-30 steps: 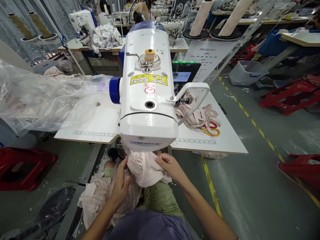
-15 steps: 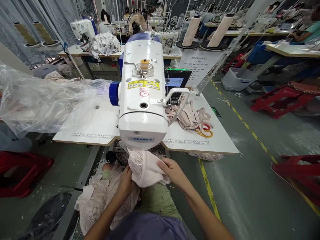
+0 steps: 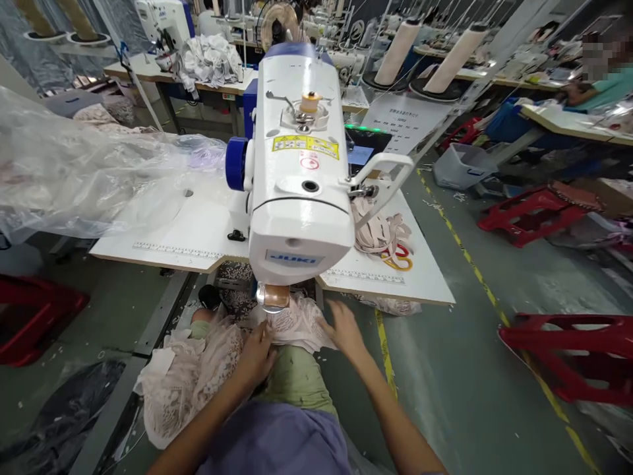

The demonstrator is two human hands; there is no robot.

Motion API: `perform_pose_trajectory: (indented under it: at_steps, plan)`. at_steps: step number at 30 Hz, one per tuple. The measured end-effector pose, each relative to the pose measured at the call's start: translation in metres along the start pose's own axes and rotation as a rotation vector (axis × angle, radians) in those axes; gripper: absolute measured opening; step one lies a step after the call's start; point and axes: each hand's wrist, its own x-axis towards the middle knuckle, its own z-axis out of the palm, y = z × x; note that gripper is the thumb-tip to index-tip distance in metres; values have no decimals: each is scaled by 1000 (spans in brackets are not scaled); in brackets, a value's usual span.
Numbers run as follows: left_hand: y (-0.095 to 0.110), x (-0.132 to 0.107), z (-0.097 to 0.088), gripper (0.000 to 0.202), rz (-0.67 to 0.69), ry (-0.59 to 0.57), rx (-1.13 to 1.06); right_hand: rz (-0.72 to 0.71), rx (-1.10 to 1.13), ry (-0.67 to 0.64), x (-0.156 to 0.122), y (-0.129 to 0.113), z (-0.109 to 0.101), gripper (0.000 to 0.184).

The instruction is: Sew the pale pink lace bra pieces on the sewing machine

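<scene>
A pale pink lace garment piece (image 3: 301, 323) lies under the head of a white sewing machine (image 3: 301, 227), over my lap. My left hand (image 3: 257, 353) is closed on its left edge, just below the metal and brown part (image 3: 273, 297) under the machine head. At the right edge, my right hand (image 3: 343, 330) has its fingers stretched out and apart, with the thumb side against the fabric. More pink lace fabric (image 3: 190, 379) hangs in a heap over my left leg. The machine head hides the needle area.
Beige elastic strips (image 3: 376, 227) and scissors with red and yellow handles (image 3: 398, 257) lie on the white table (image 3: 428, 270) at right. Clear plastic sheeting (image 3: 109, 178) covers the left side. Red stools (image 3: 568, 356) stand on the floor. A person (image 3: 601, 89) sits far right.
The pink lace piece has moved from in front of the machine to under its head and lies flatter. My right hand's fingers have loosened and spread. The camera view has shifted slightly.
</scene>
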Motion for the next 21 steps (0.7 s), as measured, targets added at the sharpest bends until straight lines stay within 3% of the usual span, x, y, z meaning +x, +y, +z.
perform_pose_trajectory:
  at_steps: [2,4,7,9,11,15,18,19,21]
  plan:
    - [-14,-12,-27,42,-70,-18,24,-121,27,-36,9,-24,29,66]
    - [-28,-29,-68,36,-181,-31,71,-183,60,-64,12,-43,57,68]
    - [-42,-67,-130,29,-462,-9,207,-185,104,-64,2,-56,86,64]
    - [-45,-98,-155,34,-662,-7,308,-170,128,-46,-10,-54,96,68]
    - [-46,-128,-163,38,-807,-57,369,-163,151,-33,-19,-50,100,74]
    - [-45,-165,-151,39,-925,-200,365,-140,177,10,-23,-56,92,74]
    - [-26,-164,-152,34,-894,-234,352,-184,266,25,-27,-95,70,70]
    - [-14,-157,-156,34,-863,-233,313,-250,346,-33,-32,-114,59,69]
    - [13,-139,-167,38,-772,-222,114,-467,556,-274,-44,-153,37,67]
